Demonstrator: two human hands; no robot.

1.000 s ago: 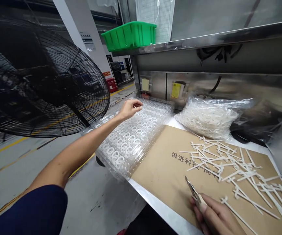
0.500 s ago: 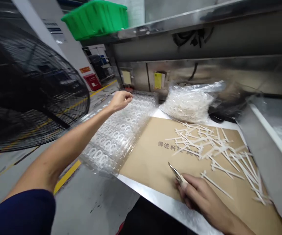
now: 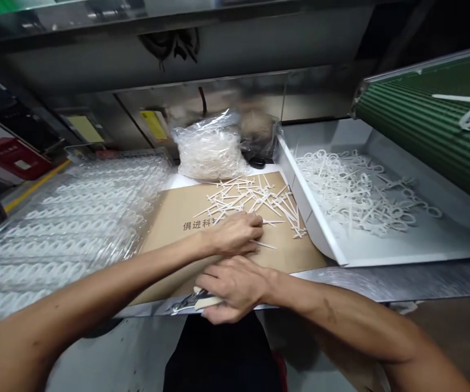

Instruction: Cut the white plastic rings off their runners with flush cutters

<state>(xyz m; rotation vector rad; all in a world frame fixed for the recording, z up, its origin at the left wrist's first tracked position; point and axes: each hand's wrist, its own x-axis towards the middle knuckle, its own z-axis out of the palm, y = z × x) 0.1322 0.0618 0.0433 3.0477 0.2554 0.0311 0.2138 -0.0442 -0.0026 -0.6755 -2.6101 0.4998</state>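
My left hand (image 3: 237,233) is over the brown cardboard sheet (image 3: 169,218), fingers curled down and pinched at the end of a thin white plastic stick (image 3: 266,245). Just below it, at the table's front edge, my right hand (image 3: 235,286) is wrapped around small nippers (image 3: 204,301) with cream handles and a metal head pointing left. Beyond my hands, a loose pile of white plastic sticks (image 3: 255,198) with short cross ends lies on the cardboard. Fingertips of the left hand are partly hidden by its own knuckles.
Clear plastic trays (image 3: 75,218) with rows of white rings are at the left. Behind the pile sits a clear bag (image 3: 210,147) of white parts. A grey bin (image 3: 382,253) of white ringed pieces stands right, under a green conveyor belt (image 3: 434,125).
My left hand has moved from above the trays to the cardboard, onto a stick. My right hand has drawn in beside it with the nippers. The view has turned right.
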